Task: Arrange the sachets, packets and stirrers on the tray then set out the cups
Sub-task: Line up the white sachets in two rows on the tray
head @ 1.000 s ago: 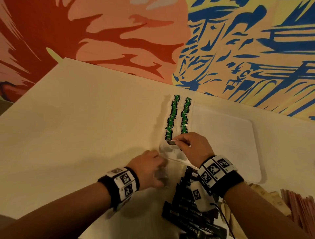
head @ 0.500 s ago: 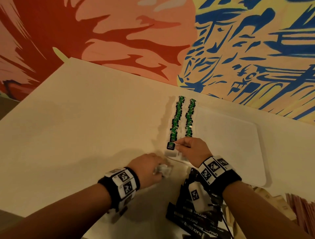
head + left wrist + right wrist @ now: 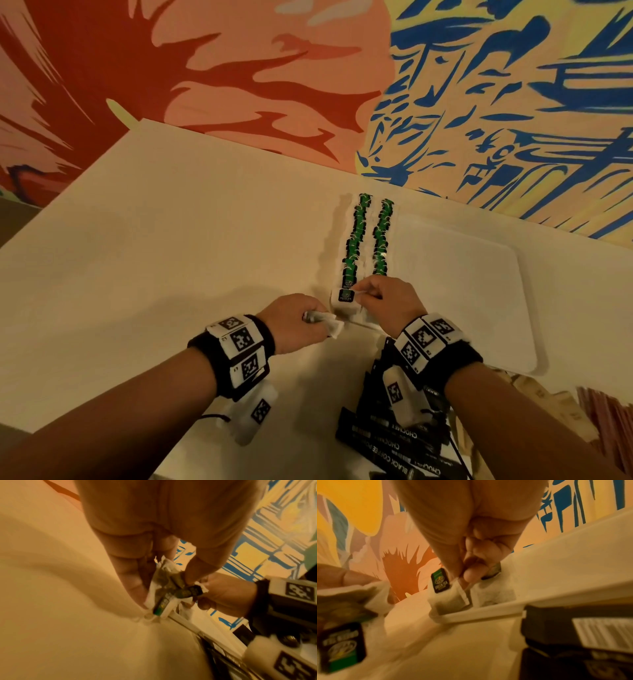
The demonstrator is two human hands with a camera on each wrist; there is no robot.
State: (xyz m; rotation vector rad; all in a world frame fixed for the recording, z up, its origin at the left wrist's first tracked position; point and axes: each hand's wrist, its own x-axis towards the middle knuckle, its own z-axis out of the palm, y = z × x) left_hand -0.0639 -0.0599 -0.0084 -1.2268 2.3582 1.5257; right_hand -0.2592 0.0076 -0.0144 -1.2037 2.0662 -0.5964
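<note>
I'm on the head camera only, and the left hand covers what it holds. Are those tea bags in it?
Observer: Yes. In the left wrist view, the left hand grips a bunch of tea bags, with green tags showing among the white paper.
Operator: And the one at my right hand, is it inside the tray?
Observer: In the right wrist view, the right hand pinches the tea bag by its upper edge. The bag stands just inside the near rim of the tray, and its tag reads GREEN TEA.
</note>
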